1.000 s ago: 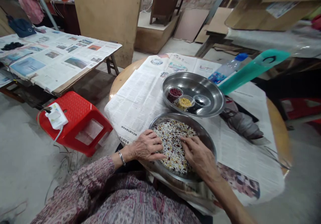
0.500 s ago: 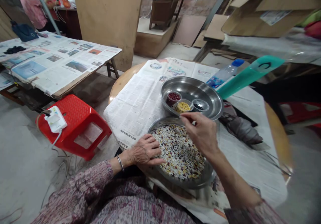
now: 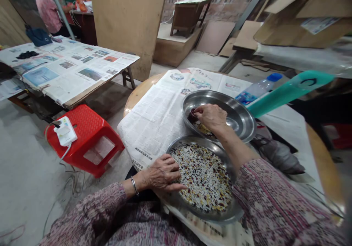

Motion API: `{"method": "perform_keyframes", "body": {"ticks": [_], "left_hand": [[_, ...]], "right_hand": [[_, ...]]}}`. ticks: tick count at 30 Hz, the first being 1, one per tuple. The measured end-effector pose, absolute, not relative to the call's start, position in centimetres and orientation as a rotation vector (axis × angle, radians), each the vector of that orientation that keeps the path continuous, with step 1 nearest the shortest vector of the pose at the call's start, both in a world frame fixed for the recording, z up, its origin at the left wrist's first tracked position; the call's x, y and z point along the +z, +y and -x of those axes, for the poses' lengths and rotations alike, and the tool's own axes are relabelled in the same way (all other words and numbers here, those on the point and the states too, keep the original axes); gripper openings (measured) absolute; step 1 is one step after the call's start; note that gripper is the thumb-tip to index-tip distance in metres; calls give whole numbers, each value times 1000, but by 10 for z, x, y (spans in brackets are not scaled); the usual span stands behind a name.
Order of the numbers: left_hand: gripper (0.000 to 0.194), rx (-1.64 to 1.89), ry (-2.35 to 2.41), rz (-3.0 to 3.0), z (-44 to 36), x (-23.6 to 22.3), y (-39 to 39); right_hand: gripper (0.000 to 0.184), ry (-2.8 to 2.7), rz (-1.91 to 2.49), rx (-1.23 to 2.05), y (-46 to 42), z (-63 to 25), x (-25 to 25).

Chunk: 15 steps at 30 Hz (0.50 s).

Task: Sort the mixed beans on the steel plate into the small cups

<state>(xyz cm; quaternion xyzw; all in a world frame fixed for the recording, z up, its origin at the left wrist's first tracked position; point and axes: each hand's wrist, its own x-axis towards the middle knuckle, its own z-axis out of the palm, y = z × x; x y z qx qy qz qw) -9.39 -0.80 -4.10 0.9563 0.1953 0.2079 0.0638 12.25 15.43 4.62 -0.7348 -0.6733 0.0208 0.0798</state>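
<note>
My left hand point(image 3: 162, 173) lies with fingers outstretched over the left rim of the near metal bowl point(image 3: 231, 215). A mix of white grains with dark red, yellow and black beans point(image 3: 203, 176) is spread in that bowl. My right hand point(image 3: 212, 118) reaches into the far metal bowl point(image 3: 244, 119), fingertips pinched together at the small cup of red beans point(image 3: 191, 116). Whatever the fingertips hold is too small to make out. Partly under this hand are yellow beans point(image 3: 205, 129) in their cup; the cup of black beans is hidden.
Behind the far bowl are a bottle point(image 3: 258, 88) with a blue cap and a long green plastic holder point(image 3: 291, 91). A grey bundle point(image 3: 283, 156) lies to the right. Left of the newspaper-covered table point(image 3: 154, 117), a red stool point(image 3: 85, 132) carries a power strip point(image 3: 65, 131). A person point(image 3: 49, 11) stands far left.
My right hand has lifted from the mix in the near bowl and moved away from me to the bean cups in the far bowl. My left hand stays on the near rim.
</note>
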Motion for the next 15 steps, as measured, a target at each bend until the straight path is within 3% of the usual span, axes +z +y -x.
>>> {"method": "perform_keyframes", "body": {"ticks": [9,15], "left_hand": [[45,681,580,-2877,94,-38,-8],[48,640,578,-2896,93,-43,-7]], "right_hand": [[24,-1775,1978,73,145,-122,49],[20,-2053,1610,355,47,-138,38]]}}
